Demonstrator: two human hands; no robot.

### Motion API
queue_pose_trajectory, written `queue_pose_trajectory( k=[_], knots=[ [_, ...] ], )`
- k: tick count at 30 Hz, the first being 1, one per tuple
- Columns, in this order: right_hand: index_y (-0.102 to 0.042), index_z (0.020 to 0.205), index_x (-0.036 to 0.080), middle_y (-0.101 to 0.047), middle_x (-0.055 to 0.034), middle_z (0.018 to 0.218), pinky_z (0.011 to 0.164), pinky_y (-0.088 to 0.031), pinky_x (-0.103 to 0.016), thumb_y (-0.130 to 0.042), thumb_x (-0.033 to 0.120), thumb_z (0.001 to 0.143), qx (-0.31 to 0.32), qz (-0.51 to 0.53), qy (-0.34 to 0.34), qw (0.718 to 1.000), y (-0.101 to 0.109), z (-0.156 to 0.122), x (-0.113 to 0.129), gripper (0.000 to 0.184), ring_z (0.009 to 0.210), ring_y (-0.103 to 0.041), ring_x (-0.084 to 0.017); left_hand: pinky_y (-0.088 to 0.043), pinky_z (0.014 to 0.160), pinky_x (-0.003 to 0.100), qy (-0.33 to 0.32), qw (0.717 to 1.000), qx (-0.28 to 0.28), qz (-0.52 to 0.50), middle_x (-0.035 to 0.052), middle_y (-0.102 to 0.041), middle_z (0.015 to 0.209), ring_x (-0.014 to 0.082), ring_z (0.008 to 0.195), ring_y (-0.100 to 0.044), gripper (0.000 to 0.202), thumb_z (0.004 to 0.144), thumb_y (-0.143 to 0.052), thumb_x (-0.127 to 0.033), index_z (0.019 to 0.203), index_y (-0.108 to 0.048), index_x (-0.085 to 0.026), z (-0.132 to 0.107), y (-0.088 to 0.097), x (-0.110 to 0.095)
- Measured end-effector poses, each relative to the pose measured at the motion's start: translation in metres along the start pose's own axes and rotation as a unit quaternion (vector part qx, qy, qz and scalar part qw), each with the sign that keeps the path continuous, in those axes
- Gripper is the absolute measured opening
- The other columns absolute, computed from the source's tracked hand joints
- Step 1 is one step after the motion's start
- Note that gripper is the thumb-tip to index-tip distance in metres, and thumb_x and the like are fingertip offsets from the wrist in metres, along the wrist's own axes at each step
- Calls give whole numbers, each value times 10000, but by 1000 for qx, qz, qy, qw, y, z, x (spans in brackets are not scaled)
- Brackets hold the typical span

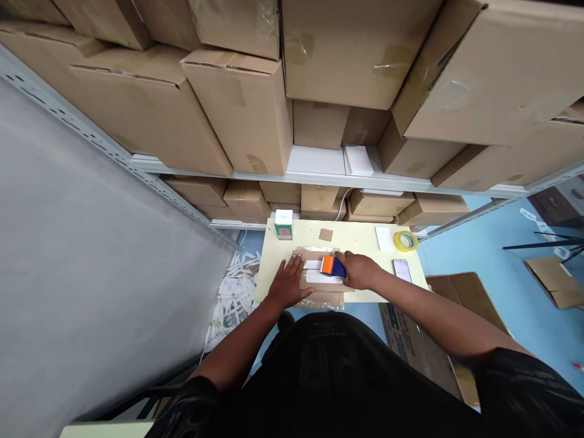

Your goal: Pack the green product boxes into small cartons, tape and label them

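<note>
A flat brown cardboard parcel (pixel 319 287) with a white label and clear wrapping lies on a small pale yellow table (pixel 356 237). My left hand (pixel 288 281) lies flat on the parcel's left end, fingers spread. My right hand (pixel 360 270) is closed on an orange and blue tool (pixel 332 266), pressing it onto the white label at the parcel's middle.
On the table stand a small white and green box (pixel 283 224), a roll of yellow tape (pixel 405 241), a white card (pixel 384 238) and a phone (pixel 402 269). Shelves stacked with cardboard boxes (pixel 237 103) rise behind. White scraps (pixel 232 292) litter the floor at left; an open carton (pixel 456 316) sits right.
</note>
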State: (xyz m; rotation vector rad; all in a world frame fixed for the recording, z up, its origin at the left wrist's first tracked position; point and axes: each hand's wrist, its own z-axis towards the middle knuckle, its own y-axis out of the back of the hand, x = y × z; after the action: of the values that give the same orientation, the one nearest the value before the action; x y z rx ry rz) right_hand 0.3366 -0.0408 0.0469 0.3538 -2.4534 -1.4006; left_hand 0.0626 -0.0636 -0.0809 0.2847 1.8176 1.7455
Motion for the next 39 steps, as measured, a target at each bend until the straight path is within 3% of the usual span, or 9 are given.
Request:
queue_pose_trajectory(
  k=[9, 13, 19, 24, 27, 29, 31, 35, 39],
  knots=[
    [-284, 1609, 188, -581, -187, 1344, 914, -461, -399, -649, 371, 828, -33, 17, -28, 999, -30, -68, -127, 881, 1099, -640, -347, -142, 1280, 545, 4, 999, -12, -36, 202, -269, 1682, 353, 1574, -216, 1023, 849, -601, -727, 1618, -302, -123, -1, -5, 6],
    [-266, 1624, 175, -578, -199, 1348, 924, -456, -404, -643, 362, 830, -18, 13, -33, 999, -58, -75, -159, 899, 1090, -644, -345, -134, 1285, 541, 5, 998, -23, -50, 192, -268, 1685, 357, 1572, -214, 1013, 851, -596, -729, 1621, -306, -138, 0, -8, 5],
    [-309, 1608, 158, -618, -194, 1318, 860, -504, -396, -644, 370, 804, 25, 5, -38, 999, -88, -31, -143, 896, 1051, -683, -339, -147, 1286, 535, 12, 999, -8, -36, 189, -246, 1692, 356, 1577, -197, 1030, 854, -595, -728, 1629, -279, -127, 3, -8, 2],
    [-361, 1590, 203, -640, -181, 1325, 846, -534, -419, -700, 354, 732, 73, 28, -48, 996, -81, 7, -117, 934, 1099, -683, -359, -166, 1282, 528, 13, 999, -11, -31, 194, -238, 1694, 353, 1581, -183, 1035, 858, -605, -715, 1634, -256, -124, 3, -8, 1],
    [-436, 1546, 241, -670, -150, 1297, 882, -530, -442, -758, 276, 623, 146, 74, -77, 984, -72, 26, -115, 979, 1126, -672, -367, -176, 1281, 526, 12, 999, -13, -37, 195, -240, 1693, 357, 1579, -186, 1028, 856, -616, -702, 1632, -261, -130, 3, -9, 1],
    [-569, 1434, 239, -718, -120, 1186, 863, -539, -440, -774, 232, 559, 202, 106, -102, 968, -69, 38, -118, 898, 1064, -694, -355, -180, 1281, 525, 13, 999, -17, -43, 202, -249, 1689, 361, 1578, -190, 1031, 852, -624, -697, 1630, -265, -123, 3, -10, 2],
    [-717, 1203, 187, -748, -97, 1013, 794, -556, -432, -782, 237, 533, 244, 124, -123, 954, -69, 46, -121, 675, 929, -720, -335, -187, 1279, 528, 12, 999, -19, -47, 204, -250, 1688, 364, 1577, -189, 1032, 852, -623, -697, 1630, -262, -123, 3, -11, 2],
    [-748, 771, 136, -704, -64, 728, 690, -559, -414, -782, 282, 539, 289, 149, -165, 931, -80, 40, -119, 277, 730, -707, -299, -194, 1275, 535, 9, 999, -15, -41, 195, -234, 1695, 362, 1581, -177, 1027, 858, -616, -692, 1634, -247, -131, 3, -11, 2],
    [-738, 806, 139, -715, -74, 750, 698, -546, -392, -799, 214, 514, 264, 171, -196, 929, -102, 1, -105, 307, 762, -713, -310, -193, 1274, 538, 7, 999, -22, -37, 199, -233, 1694, 362, 1582, -172, 1011, 866, -614, -676, 1633, -251, -125, 1, -12, 3]
  ],
)
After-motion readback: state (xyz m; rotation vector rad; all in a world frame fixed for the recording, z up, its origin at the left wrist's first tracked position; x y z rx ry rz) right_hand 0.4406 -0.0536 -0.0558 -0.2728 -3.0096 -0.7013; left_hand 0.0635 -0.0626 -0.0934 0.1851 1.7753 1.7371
